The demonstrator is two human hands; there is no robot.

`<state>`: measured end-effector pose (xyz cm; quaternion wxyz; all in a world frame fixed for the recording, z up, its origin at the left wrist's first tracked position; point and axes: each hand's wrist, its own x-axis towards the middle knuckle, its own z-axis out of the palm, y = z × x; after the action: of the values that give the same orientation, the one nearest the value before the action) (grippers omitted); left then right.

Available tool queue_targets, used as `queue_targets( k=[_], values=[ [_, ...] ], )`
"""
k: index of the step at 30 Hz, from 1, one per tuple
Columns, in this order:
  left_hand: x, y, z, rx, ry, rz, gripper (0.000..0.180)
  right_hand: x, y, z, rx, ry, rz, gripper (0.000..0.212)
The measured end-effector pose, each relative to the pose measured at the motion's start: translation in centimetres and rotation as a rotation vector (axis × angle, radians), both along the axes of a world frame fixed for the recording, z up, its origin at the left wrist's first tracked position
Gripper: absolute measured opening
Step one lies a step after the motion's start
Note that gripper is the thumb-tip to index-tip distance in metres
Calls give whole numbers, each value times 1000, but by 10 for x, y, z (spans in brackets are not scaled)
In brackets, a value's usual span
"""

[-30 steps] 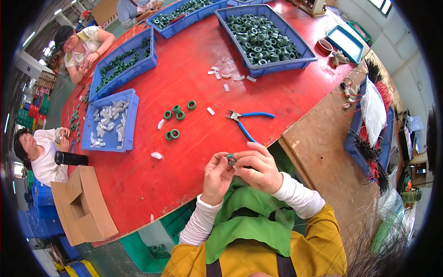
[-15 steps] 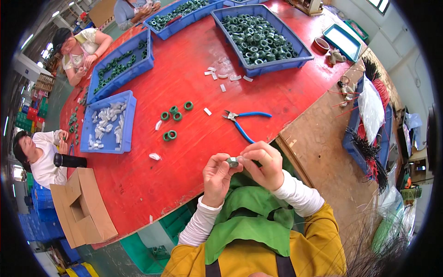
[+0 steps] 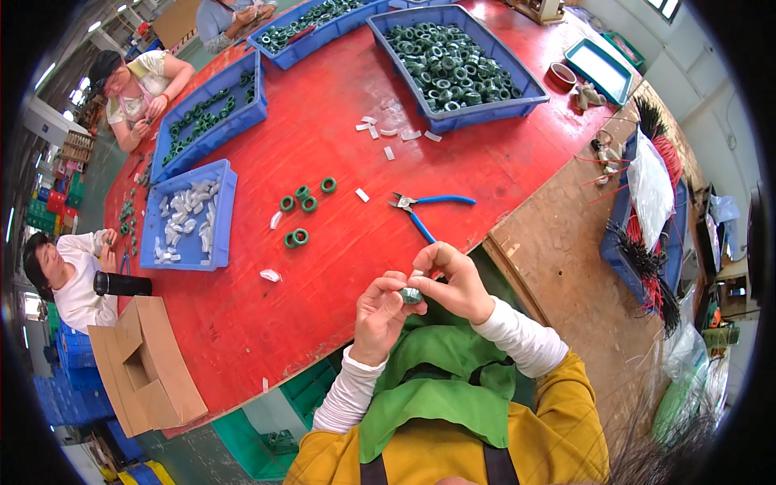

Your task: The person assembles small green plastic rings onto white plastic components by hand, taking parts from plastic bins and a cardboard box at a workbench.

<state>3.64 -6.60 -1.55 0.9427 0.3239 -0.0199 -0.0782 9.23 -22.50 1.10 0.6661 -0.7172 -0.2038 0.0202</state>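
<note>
My left hand [image 3: 377, 322] grips a green ring [image 3: 411, 296] between thumb and fingertips, above the near edge of the red table. Just over this ring, my right hand [image 3: 457, 284] pinches a small whitish strip [image 3: 417, 274], its ends partly hidden by the fingers. Beyond my hands lie blue-handled cutting pliers [image 3: 408, 202], jaws pointing left. Several loose green rings [image 3: 300, 237] rest on the table to the left of the pliers. A white curved piece [image 3: 271, 276] lies nearer, and another white strip [image 3: 362, 195] lies beside the pliers.
A blue tray [image 3: 227, 222] of white pieces stands at left. Behind, a blue bin [image 3: 489, 115] holds many green rings. An open cardboard box [image 3: 182, 372] and a black bottle [image 3: 121, 283] are at the left edge. Wires fill a crate [image 3: 614, 263] at right. Co-workers sit across the table.
My right hand has moved slightly left and up, its fingertips now above the ring with the whitish strip. The ring has tilted and dropped a little in my left hand.
</note>
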Motion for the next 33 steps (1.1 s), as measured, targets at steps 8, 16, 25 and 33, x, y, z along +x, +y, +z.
queue_targets(
  k=[8,16,25,33],
  values=[
    [2,2,-4,-63,42,-1,16,-11,-2,2,306,563,211,24],
    [3,3,-3,-17,67,18,17,-10,-5,-2,-175,-200,162,17],
    [3,8,2,89,72,77,16,-6,-2,15,-281,-507,-50,31],
    [4,6,-3,61,112,82,14,-18,9,9,-290,-882,-103,19]
  ],
)
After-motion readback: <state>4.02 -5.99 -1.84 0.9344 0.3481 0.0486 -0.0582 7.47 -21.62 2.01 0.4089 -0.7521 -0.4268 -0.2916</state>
